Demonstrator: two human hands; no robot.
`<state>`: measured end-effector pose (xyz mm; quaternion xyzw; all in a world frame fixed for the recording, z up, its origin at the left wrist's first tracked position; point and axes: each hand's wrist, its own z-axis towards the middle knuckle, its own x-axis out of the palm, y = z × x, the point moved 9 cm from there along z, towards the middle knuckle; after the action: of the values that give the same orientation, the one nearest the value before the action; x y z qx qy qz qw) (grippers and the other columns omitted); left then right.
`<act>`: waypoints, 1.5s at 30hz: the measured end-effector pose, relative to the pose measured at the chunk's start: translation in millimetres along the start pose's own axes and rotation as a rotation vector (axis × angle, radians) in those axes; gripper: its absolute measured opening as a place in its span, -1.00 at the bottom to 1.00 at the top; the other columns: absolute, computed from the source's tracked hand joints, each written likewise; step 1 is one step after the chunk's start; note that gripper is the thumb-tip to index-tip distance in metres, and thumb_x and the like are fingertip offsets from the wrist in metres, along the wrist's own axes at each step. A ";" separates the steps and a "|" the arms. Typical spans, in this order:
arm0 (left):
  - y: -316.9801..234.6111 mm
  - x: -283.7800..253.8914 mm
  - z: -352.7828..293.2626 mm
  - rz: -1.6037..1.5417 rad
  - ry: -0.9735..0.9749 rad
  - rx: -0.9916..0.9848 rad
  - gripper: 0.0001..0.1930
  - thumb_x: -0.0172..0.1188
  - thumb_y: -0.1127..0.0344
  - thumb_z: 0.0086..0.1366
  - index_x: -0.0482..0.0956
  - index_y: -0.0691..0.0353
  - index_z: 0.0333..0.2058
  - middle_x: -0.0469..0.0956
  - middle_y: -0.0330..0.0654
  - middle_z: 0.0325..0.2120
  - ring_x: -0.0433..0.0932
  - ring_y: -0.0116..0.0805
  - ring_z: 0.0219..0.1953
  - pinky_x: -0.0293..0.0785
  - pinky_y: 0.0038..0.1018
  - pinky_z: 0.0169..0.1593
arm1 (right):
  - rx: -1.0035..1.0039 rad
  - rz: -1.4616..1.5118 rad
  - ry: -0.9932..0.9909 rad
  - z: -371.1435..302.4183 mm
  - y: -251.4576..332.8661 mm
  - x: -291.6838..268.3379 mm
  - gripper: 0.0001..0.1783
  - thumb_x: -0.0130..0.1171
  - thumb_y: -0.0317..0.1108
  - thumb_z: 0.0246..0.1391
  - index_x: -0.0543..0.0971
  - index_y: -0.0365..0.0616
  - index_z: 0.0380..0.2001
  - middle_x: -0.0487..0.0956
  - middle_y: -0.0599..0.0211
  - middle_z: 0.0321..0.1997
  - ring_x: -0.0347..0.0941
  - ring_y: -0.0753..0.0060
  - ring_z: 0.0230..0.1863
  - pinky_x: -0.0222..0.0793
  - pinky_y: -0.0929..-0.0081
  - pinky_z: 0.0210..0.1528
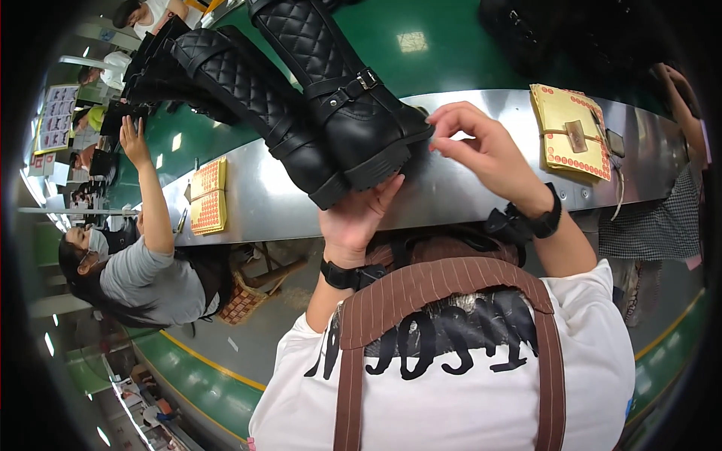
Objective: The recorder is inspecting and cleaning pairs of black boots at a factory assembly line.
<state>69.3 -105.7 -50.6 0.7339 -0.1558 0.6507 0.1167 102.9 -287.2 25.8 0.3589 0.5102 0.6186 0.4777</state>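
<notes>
A pair of tall black boots stands over the steel table edge in front of me, with quilted shafts and buckled straps. The right boot point(357, 105) is tilted, its ridged heel toward me. My left hand point(359, 214) cups this boot from below; part of its fingers is hidden under the sole. Beside it on the left leans the other boot point(248, 98). My right hand point(481, 146) is at the right boot's sole edge, thumb and fingertips pinched close to it. Whatever lies between those fingertips is too small to make out.
A steel ledge point(451, 192) borders a green belt point(444, 45). Yellow card stacks lie on it, one at right point(564, 135) and one at left point(208, 197). A masked co-worker point(150, 278) sits at left with a raised hand; another person's arm is at far right. More black boots stand beyond.
</notes>
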 end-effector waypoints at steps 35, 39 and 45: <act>7.1 19.7 -0.1 0.427 -0.064 -0.098 -0.32 -0.32 -0.27 0.39 0.08 0.01 0.33 0.25 -0.11 0.26 0.30 -0.13 0.26 0.35 0.00 0.21 | -0.358 -0.229 -0.178 86.2 156.3 -32.6 0.14 0.14 0.38 -0.02 -0.16 0.13 0.44 0.15 -0.12 0.32 0.30 0.12 0.20 0.41 0.41 -0.07; 14.3 28.7 -0.3 0.559 0.054 -0.052 -0.39 -0.39 -0.14 0.46 0.04 0.06 0.34 0.22 -0.10 0.27 0.28 -0.23 0.27 0.29 -0.20 0.30 | -0.312 -0.712 -0.025 85.2 192.7 -38.4 -0.17 0.23 0.16 0.00 0.31 0.06 0.29 0.36 0.18 0.17 0.29 0.33 0.02 0.41 0.49 -0.14; 18.4 17.3 2.1 0.551 0.041 -0.103 -0.34 -0.49 -0.14 0.45 0.03 0.17 0.34 0.14 -0.01 0.30 0.22 -0.13 0.31 0.16 -0.19 0.37 | -0.415 -0.978 -0.127 64.7 210.7 -37.6 -0.21 0.24 0.12 0.00 0.33 0.09 0.27 0.46 0.22 0.08 0.35 0.29 0.03 0.43 0.36 -0.10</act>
<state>66.0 -124.8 -34.4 0.6438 -0.3800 0.6637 -0.0242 126.5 -309.3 247.0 0.0139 0.4551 0.3887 0.8010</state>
